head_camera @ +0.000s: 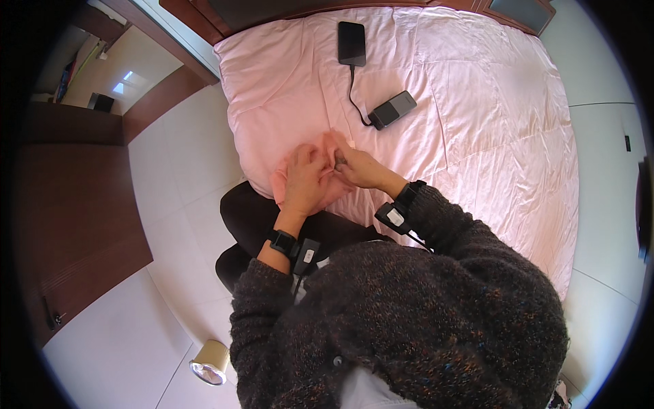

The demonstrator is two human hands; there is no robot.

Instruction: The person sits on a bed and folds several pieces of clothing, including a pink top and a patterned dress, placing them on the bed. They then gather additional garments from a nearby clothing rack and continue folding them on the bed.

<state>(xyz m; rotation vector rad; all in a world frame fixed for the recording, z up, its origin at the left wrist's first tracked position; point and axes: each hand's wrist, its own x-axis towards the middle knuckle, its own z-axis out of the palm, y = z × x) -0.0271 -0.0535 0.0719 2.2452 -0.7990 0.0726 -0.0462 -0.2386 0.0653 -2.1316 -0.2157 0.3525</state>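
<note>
A thin coral-pink cloth [330, 197] is bunched up at the near edge of the bed, partly over my lap. My left hand [305, 180] grips it from the left, fingers bent. Close by on the right, my right hand [361, 166] pinches a fold of the same cloth, its fingertips almost meeting those of the left. A small dark patch shows between the right fingers; whether it is an object or shadow is unclear. How the cloth is shaped is hidden by the hands.
On the pink bedspread [490, 102] lie a smartphone [351, 44] and a grey power bank [393, 110], joined by a black cable [352, 97]. A wooden headboard [286, 10] stands beyond. A waste bin [210, 361] stands on the tiled floor, lower left, near a brown door [82, 220].
</note>
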